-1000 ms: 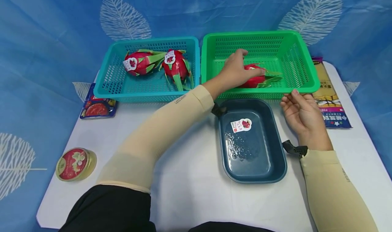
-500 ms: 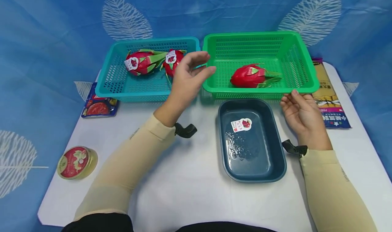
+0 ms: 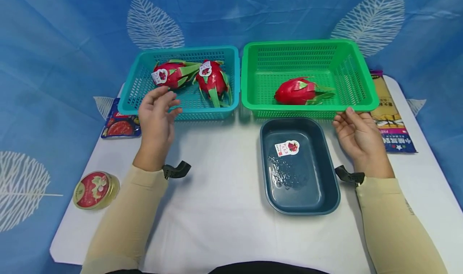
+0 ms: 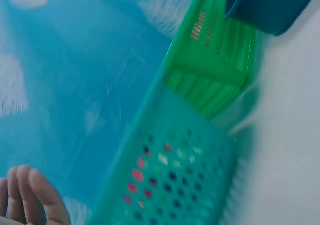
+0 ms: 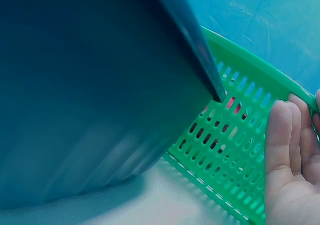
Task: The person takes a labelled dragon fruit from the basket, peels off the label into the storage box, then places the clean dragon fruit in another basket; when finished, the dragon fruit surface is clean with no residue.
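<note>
My left hand [image 3: 156,123] hangs near the front rim of the turquoise basket [image 3: 126,93], holding nothing, its fingers loosely bent. Two dragon fruits lie in that basket: one dragon fruit [image 3: 173,76] on the left and another dragon fruit [image 3: 213,81] with its leaves pointing forward. Both carry white stickers. My right hand [image 3: 363,141] grips the front rim of the green basket [image 3: 356,73] near its right corner, fingers [image 5: 280,135] against the outer wall. A single dragon fruit [image 3: 296,92] lies on its side in the green basket.
A dark blue tub [image 3: 264,165] with a loose sticker [image 3: 287,148] inside stands before the green basket. A round tin [image 3: 95,189] and a red-and-blue pouch [image 3: 121,123] sit at left. A yellow-and-blue packet [image 3: 392,117] lies at right on the white table [image 3: 213,209].
My left hand has left the dragon fruit in the green basket and swung left, past the turquoise basket's right end to its front left. The right hand stays on the green rim.
</note>
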